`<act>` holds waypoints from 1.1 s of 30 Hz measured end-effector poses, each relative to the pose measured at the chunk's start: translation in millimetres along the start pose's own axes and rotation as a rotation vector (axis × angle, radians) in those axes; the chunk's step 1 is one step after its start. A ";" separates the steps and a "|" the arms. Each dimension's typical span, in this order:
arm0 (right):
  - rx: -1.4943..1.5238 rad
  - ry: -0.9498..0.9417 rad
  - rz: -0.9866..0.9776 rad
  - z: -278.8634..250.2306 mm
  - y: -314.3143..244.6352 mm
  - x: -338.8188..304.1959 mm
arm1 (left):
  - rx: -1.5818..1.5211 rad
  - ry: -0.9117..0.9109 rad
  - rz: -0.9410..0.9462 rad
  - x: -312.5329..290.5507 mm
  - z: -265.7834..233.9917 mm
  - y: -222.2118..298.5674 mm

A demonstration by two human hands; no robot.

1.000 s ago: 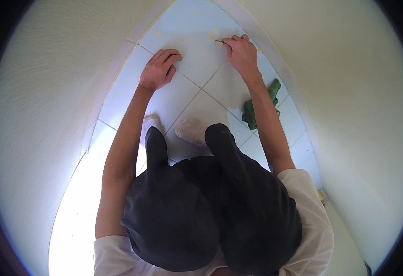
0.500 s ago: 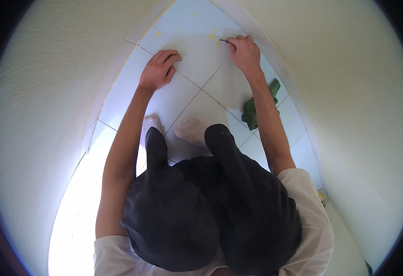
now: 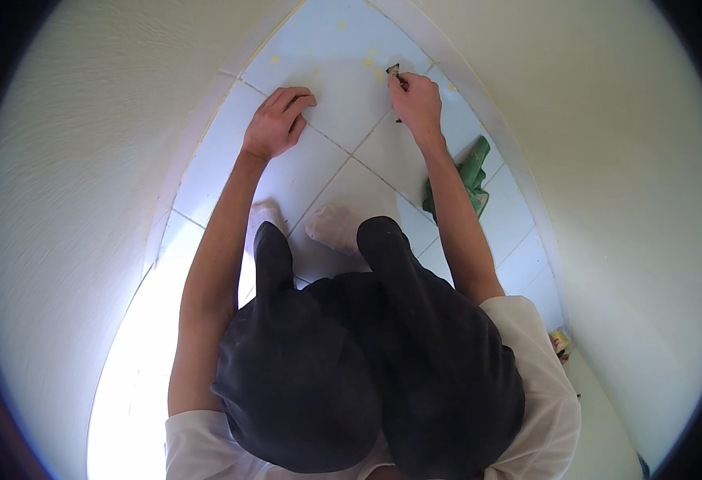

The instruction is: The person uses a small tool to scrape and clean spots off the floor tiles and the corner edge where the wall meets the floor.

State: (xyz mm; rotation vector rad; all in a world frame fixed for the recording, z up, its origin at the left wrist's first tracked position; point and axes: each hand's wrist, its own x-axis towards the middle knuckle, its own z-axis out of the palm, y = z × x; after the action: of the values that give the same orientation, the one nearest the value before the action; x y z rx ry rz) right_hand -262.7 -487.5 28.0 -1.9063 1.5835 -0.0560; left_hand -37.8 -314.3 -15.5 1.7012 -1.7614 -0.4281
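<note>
In my right hand [image 3: 417, 102] is a small dark tool [image 3: 393, 70] with a flat, pale-faced end, pinched by closed fingers. Its flat end juts out past my fingertips and its dark other end shows below the hand; its exact kind is unclear. Yellow spots [image 3: 369, 62] mark the pale tiled floor [image 3: 343, 104] just left of that hand. On the tiles to the left rests my left hand [image 3: 276, 124], fingers loosely bent, thumb apart from them, nothing visible in it. Beside my right forearm lies a crumpled green cloth or bag [image 3: 473, 172], partly hidden by the arm.
Cream walls [image 3: 87, 160] close in on the left and right [image 3: 631, 176] and narrow toward the far end. My dark-trousered knees [image 3: 303, 376] and pale-socked feet [image 3: 335, 227] fill the near middle. A small yellowish packet [image 3: 561, 344] lies by the right wall.
My right hand has drawn slightly nearer and left, and the tool in it has turned so its flat face shows. The left hand stays in place.
</note>
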 end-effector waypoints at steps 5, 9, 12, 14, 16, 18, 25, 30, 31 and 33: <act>-0.016 0.048 -0.097 4.1 -6.8 -1.8 | -0.021 -0.008 -0.010 0.0 -0.8 1.1; -0.244 0.146 -0.404 0.6 -7.8 -4.3 | 0.003 0.011 -0.004 -2.2 -2.3 0.0; -0.340 0.177 -0.542 -2.6 3.9 8.0 | -0.004 0.016 0.003 -0.2 -0.5 0.3; -0.391 0.172 -0.533 -3.2 7.8 9.8 | -0.010 0.023 0.010 0.6 0.7 -0.1; -0.426 0.164 -0.525 -3.9 6.2 10.1 | -0.018 0.029 0.016 -0.2 1.3 -1.7; -0.445 0.154 -0.519 -3.1 4.7 9.4 | -0.033 -0.003 -0.016 -2.3 -0.2 -1.3; -0.479 0.187 -0.557 -2.0 5.4 11.0 | -0.005 0.022 0.018 -0.9 -0.4 -1.5; -0.533 0.228 -0.540 -5.2 8.9 13.7 | -0.014 0.022 0.012 -1.6 0.5 -2.1; -0.533 0.231 -0.533 -7.1 10.0 14.3 | -0.016 0.023 0.009 -1.7 0.9 -2.2; -0.532 0.238 -0.517 -9.8 13.0 15.3 | -0.010 0.022 0.007 -1.2 0.1 -1.2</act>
State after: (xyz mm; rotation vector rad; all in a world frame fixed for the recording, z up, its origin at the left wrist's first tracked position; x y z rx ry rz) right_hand -273.9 -506.3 23.7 -2.7838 1.2862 -0.0898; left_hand -37.0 -313.3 -16.6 1.6866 -1.7462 -0.4133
